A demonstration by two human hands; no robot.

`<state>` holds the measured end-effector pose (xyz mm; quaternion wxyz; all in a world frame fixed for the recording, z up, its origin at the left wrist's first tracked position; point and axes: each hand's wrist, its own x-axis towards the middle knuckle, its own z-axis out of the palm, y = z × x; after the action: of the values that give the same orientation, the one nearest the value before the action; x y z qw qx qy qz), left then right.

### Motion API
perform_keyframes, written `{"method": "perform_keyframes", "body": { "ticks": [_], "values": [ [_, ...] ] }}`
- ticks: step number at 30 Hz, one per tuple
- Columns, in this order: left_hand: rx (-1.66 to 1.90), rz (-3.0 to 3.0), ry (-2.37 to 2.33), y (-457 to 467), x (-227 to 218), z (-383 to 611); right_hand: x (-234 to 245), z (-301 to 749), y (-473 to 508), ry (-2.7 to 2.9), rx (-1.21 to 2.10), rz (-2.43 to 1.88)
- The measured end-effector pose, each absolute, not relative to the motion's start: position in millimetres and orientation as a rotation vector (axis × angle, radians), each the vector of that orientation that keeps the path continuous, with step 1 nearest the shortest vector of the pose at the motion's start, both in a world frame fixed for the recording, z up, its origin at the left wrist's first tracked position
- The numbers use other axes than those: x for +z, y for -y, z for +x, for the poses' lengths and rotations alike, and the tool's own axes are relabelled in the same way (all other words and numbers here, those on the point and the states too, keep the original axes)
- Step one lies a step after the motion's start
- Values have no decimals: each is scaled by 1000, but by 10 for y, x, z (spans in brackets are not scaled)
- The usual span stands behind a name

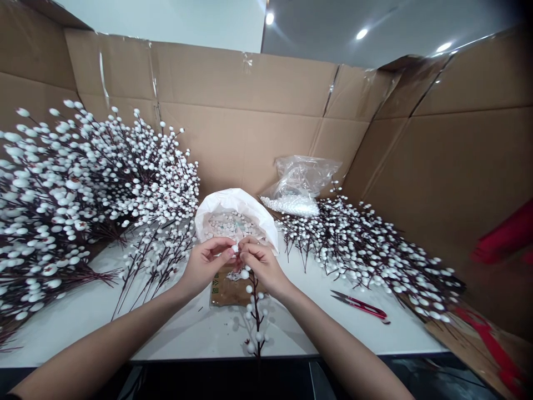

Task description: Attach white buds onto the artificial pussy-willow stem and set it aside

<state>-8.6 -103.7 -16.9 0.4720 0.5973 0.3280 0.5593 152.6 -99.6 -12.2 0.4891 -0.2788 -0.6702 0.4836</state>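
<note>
Head view: my left grip (pixel 206 261) pinches a white bead (pixel 235 249) while my right grip (pixel 260 264) clasps the berry branch (pixel 255 311) above the surface (pixel 187 328).

Head-worn camera, looking forward and down, close over white table (pixel 125 328)

We count two hands, left hand (pixel 207 261) and right hand (pixel 259 262); one berry branch (pixel 255 311) between them; two heaps of berry branches, left heap (pixel 70 194) and right heap (pixel 366 250); two bags, white bag (pixel 237 214) and clear bag (pixel 302 186); one pair of red snips (pixel 361 305)
</note>
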Motion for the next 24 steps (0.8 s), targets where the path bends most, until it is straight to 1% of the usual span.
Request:
{"method": "perform_keyframes", "body": {
  "ticks": [5,16,24],
  "values": [
    [1356,1523,-800,1025,-145,-106,-96,1517,1014,1579,1287,-673],
    [1356,1525,-797,1031,-119,-106,-135,1495,1005,1468,1381,-680],
    [1324,1439,-696,1028,-159,-108,-107,1505,1004,1424,1414,-708]
  ]
}}
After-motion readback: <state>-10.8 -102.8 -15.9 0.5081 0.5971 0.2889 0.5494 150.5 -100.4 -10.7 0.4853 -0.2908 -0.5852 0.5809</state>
